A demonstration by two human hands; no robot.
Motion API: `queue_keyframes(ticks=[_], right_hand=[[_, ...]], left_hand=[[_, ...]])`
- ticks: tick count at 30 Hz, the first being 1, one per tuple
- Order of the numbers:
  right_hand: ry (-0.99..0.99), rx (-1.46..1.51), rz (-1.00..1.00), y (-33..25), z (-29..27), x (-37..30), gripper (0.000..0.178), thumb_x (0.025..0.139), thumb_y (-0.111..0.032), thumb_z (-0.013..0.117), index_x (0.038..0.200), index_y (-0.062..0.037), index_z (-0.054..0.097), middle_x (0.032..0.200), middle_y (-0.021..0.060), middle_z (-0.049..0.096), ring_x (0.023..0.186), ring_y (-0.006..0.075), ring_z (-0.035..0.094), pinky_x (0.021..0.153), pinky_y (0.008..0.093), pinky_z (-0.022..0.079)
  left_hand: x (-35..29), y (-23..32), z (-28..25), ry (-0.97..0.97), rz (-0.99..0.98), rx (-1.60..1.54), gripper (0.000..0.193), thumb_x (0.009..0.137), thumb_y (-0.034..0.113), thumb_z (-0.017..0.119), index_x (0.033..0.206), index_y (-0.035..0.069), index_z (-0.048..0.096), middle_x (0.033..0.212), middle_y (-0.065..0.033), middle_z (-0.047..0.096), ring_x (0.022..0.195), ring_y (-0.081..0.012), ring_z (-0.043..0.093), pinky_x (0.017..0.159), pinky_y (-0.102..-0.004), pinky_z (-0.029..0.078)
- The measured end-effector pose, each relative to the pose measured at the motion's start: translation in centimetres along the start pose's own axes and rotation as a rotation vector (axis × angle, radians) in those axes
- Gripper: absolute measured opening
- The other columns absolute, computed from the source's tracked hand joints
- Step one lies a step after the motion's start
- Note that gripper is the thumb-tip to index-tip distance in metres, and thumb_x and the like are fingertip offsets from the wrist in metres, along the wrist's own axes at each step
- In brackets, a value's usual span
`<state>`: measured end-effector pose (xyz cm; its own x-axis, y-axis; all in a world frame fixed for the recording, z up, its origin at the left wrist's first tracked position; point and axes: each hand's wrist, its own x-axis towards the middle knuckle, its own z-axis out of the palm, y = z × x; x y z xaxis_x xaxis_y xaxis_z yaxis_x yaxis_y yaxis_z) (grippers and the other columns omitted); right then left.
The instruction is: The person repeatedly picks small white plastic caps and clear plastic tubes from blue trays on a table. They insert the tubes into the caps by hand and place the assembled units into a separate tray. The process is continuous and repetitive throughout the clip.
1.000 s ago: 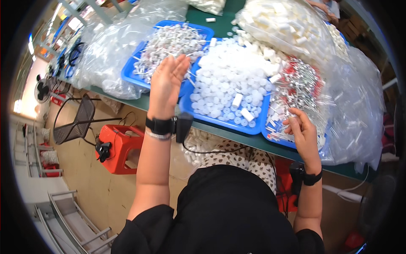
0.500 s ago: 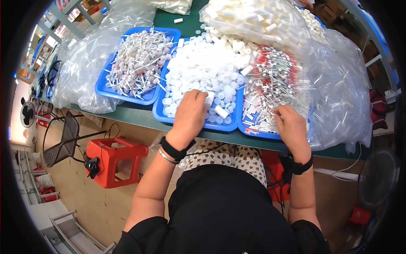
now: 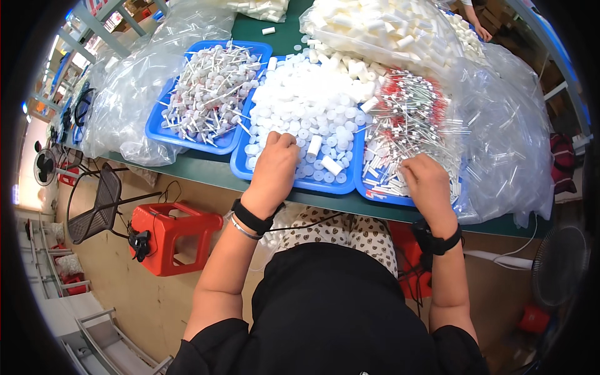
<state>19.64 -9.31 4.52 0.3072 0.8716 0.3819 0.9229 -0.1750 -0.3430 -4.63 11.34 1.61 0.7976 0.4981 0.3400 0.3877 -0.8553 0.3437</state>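
The pale translucent discs point(image 3: 300, 119) are heaped in the middle blue tray point(image 3: 240, 164), which is taken here as the centre of the clock, twelve being the far side. At seven o'clock in that tray, the left hand point(image 3: 275, 165) is lowered onto the discs, its fingers curled and held close together; whether a disc is pinched cannot be told. At five o'clock, two stray items, an upper white cylinder point(image 3: 314, 145) and a lower white cylinder point(image 3: 331, 165), are seen lying on the discs. At three o'clock, thin metal pins point(image 3: 409, 115), some backed by red, are piled in the right blue tray point(image 3: 400, 200). Over its near part the right hand point(image 3: 429, 181) is held, thumb and forefinger brought near each other; whether a pin is gripped cannot be made out. At ten o'clock, disc-headed pins point(image 3: 209, 94) are mounded in the left blue tray point(image 3: 165, 132). Cream cylinders in a clear bag point(image 3: 387, 28) are piled at one o'clock on the green counter point(image 3: 206, 169). Several discs could be picked up together, since they lie loose and overlapping; neighbouring pins could be dragged along, being tangled; and more cylinders could be spilled among the discs if the bag were nudged.
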Motion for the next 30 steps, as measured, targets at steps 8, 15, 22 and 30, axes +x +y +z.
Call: queue_keyframes(ticks=[8, 15, 22, 30], right_hand=[[0.139, 0.604, 0.391, -1.4, -1.8, -0.6, 0.01, 0.092, -0.008, 0.066, 0.095, 0.0009, 0.068, 0.078, 0.0024, 0.065, 0.067, 0.0073, 0.057, 0.062, 0.0235, 0.046], [0.151, 0.806, 0.454, -2.1, -1.6, -1.0, 0.011, 0.094, -0.009, 0.065, 0.098, 0.0009, 0.067, 0.079, 0.0019, 0.065, 0.069, 0.0069, 0.057, 0.063, 0.0222, 0.046], [0.079, 0.822, 0.437, -3.0, -1.2, -0.8, 0.012, 0.094, -0.009, 0.065, 0.098, 0.0019, 0.067, 0.079, 0.003, 0.065, 0.068, 0.0075, 0.057, 0.063, 0.0228, 0.046], [0.063, 0.853, 0.44, -2.9, -0.7, -1.2, 0.012, 0.094, -0.009, 0.064, 0.098, 0.0016, 0.067, 0.078, 0.0044, 0.066, 0.067, 0.0079, 0.058, 0.062, 0.0231, 0.047]], left_hand=[[0.3, -0.5, 0.2, -0.034, 0.014, 0.075, 0.011, 0.076, 0.0, 0.07, 0.086, 0.0, 0.065, 0.094, -0.0104, 0.062, 0.092, -0.0317, 0.055, 0.08, -0.0378, 0.048], [2.9, -1.5, -0.4, 0.206, -0.139, -0.059, 0.038, 0.082, 0.013, 0.074, 0.117, 0.005, 0.064, 0.126, -0.0177, 0.055, 0.117, -0.0382, 0.047, 0.1, -0.0437, 0.041], [7.1, -1.2, 0.7, -0.024, -0.286, -0.053, 0.057, 0.084, 0.025, 0.073, 0.136, 0.013, 0.054, 0.146, -0.0194, 0.039, 0.128, -0.0396, 0.041, 0.099, -0.0496, 0.043], [5.6, 0.6, 2.8, 0.039, -0.151, -0.106, 0.042, 0.085, 0.017, 0.069, 0.124, 0.01, 0.056, 0.125, -0.0197, 0.05, 0.106, -0.0409, 0.048, 0.093, -0.0486, 0.043]])
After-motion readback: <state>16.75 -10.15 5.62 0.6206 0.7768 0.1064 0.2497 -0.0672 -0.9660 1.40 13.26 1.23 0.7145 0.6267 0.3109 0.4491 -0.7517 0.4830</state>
